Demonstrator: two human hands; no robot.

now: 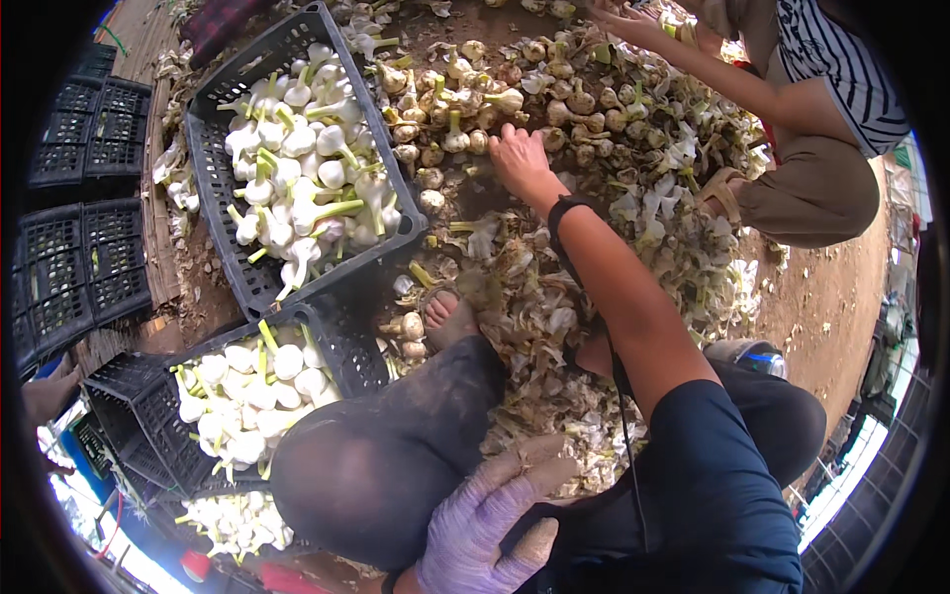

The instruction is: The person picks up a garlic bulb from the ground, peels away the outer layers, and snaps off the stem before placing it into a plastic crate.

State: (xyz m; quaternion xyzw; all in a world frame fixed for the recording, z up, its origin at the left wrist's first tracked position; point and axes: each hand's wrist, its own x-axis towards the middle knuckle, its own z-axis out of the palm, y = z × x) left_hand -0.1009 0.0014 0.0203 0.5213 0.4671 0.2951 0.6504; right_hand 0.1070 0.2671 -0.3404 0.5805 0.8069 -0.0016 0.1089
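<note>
My right hand [520, 160], bare with a black band at the wrist, reaches out over a pile of unclean garlic bulbs [584, 102]. Its fingers are bent and slightly apart; no bulb shows in them, and their undersides are hidden. A garlic bulb with a cut green stem [456, 139] lies just left of the fingers. Low in the view, above my lap, my left hand [487, 525] wears a purple glove with soiled fingertips. Its fingers are spread, holding nothing.
Cleaned white garlic fills a black crate [411, 226] left of the pile and a second crate [358, 361] by my knee. Peeled skins [534, 346] litter the ground around my foot. Empty-looking black crates [59, 267] stand far left. Another person [811, 188] crouches upper right, hands at the pile.
</note>
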